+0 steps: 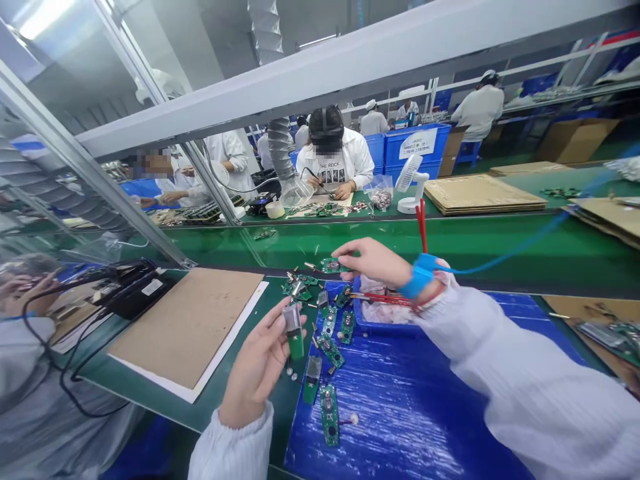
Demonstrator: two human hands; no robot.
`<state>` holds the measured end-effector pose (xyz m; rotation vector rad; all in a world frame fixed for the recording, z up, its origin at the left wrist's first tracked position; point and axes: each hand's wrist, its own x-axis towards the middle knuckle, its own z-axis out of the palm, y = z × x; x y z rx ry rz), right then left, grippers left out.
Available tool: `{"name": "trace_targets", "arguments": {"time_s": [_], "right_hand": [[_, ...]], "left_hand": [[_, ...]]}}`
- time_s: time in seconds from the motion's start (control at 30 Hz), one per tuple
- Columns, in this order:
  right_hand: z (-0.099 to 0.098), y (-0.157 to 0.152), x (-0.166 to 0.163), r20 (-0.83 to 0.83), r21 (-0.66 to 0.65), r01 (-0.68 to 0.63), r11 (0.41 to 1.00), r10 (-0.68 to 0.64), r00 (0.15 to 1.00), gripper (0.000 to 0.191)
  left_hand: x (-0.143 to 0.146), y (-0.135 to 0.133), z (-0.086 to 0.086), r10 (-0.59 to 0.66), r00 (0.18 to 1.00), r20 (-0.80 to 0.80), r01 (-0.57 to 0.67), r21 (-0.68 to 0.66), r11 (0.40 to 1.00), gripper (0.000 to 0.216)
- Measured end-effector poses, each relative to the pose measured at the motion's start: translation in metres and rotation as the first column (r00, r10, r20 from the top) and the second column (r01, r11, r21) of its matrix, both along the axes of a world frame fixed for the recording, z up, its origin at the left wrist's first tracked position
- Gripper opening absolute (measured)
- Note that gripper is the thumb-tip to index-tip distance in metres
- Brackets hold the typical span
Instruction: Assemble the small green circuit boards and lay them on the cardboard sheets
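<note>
My left hand [261,360] is closed on a small green circuit board [294,331] with a grey screen-like rectangle at its upper end, held upright above the table. Farther off, my right hand [370,261] pinches another green circuit board [331,265] by its right end, over a loose pile of boards [303,287] with metal cylinders. A blue band with a cord circles my right wrist. Between and below my hands, several more boards lie on a blue mat, among them one with a wired white disc [330,415] near the front.
Red-wired parts lie in a blue tray [385,328] under my right forearm. A brown board [193,327] rests at left. Beyond the green belt [480,247], a person works beside a white fan [413,183]. A metal rail [320,73] crosses overhead.
</note>
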<state>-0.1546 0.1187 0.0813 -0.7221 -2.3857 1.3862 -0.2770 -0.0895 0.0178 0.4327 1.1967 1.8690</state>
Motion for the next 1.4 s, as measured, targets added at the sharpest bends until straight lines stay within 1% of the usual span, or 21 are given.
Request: {"name": "trace_targets", "arguments": {"time_s": [0.07, 0.13, 0.17, 0.23, 0.33, 0.4, 0.43, 0.53, 0.6, 0.7, 0.8, 0.87, 0.93, 1.0, 1.13, 1.23, 1.4], "right_hand": [[0.002, -0.010, 0.039, -0.185, -0.073, 0.021, 0.997, -0.034, 0.982, 0.028], [-0.002, -0.022, 0.075, -0.382, -0.089, 0.049, 0.995, -0.080, 0.921, 0.028], [-0.005, -0.029, 0.091, -0.460, -0.061, 0.077, 0.995, -0.097, 0.883, 0.027], [-0.013, -0.043, 0.119, -0.566, 0.035, 0.161, 0.986, -0.113, 0.817, 0.023], [-0.023, -0.062, 0.152, -0.659, 0.122, 0.271, 0.955, -0.126, 0.741, 0.024], [-0.029, -0.073, 0.172, -0.689, 0.179, 0.350, 0.919, -0.137, 0.712, 0.028], [-0.031, -0.077, 0.180, -0.700, 0.216, 0.402, 0.890, -0.145, 0.699, 0.031], [-0.037, -0.086, 0.202, -0.724, 0.347, 0.545, 0.763, -0.152, 0.673, 0.040], [-0.039, -0.089, 0.211, -0.735, 0.421, 0.594, 0.685, -0.126, 0.666, 0.050], [-0.039, -0.090, 0.219, -0.756, 0.494, 0.609, 0.621, -0.039, 0.653, 0.059], [-0.036, -0.089, 0.222, -0.785, 0.515, 0.637, 0.573, 0.019, 0.619, 0.054], [-0.036, -0.087, 0.223, -0.796, 0.510, 0.660, 0.551, 0.014, 0.605, 0.050], [-0.036, -0.086, 0.225, -0.801, 0.503, 0.672, 0.543, 0.000, 0.599, 0.048], [-0.038, -0.085, 0.227, -0.799, 0.499, 0.672, 0.547, -0.008, 0.601, 0.049], [-0.042, -0.082, 0.230, -0.787, 0.494, 0.651, 0.577, -0.022, 0.617, 0.058], [-0.045, -0.080, 0.231, -0.785, 0.482, 0.648, 0.590, -0.038, 0.618, 0.059], [-0.048, -0.079, 0.234, -0.763, 0.499, 0.637, 0.587, -0.051, 0.644, 0.064]], "left_hand": [[0.022, 0.002, 0.004, -0.023, 1.000, -0.015, 0.023, 0.020, 1.000, 0.042], [0.045, 0.006, 0.009, -0.029, 0.999, -0.032, 0.030, 0.049, 0.998, 0.043], [0.056, 0.009, 0.012, -0.026, 0.999, -0.043, 0.029, 0.067, 0.997, 0.042], [0.077, 0.015, 0.017, -0.027, 0.997, -0.076, 0.034, 0.098, 0.995, 0.037], [0.105, 0.021, 0.024, -0.043, 0.987, -0.157, 0.069, 0.165, 0.984, 0.033], [0.120, 0.023, 0.027, -0.080, 0.974, -0.210, 0.122, 0.195, 0.973, 0.032], [0.127, 0.023, 0.028, -0.098, 0.968, -0.231, 0.147, 0.203, 0.968, 0.031], [0.145, 0.024, 0.032, -0.153, 0.952, -0.266, 0.210, 0.198, 0.958, 0.031], [0.154, 0.025, 0.033, -0.178, 0.944, -0.279, 0.236, 0.190, 0.953, 0.031], [0.163, 0.027, 0.034, -0.184, 0.935, -0.302, 0.240, 0.161, 0.957, 0.031], [0.169, 0.028, 0.034, -0.173, 0.933, -0.314, 0.228, 0.147, 0.963, 0.032], [0.171, 0.029, 0.034, -0.173, 0.933, -0.314, 0.230, 0.153, 0.961, 0.032], [0.172, 0.029, 0.033, -0.181, 0.931, -0.318, 0.236, 0.144, 0.961, 0.032], [0.173, 0.029, 0.033, -0.184, 0.927, -0.327, 0.236, 0.128, 0.963, 0.033], [0.176, 0.032, 0.033, -0.193, 0.918, -0.347, 0.247, 0.120, 0.962, 0.033], [0.179, 0.035, 0.035, -0.216, 0.909, -0.358, 0.280, 0.139, 0.950, 0.032], [0.182, 0.037, 0.038, -0.177, 0.897, -0.405, 0.259, 0.157, 0.953, 0.031]]}}
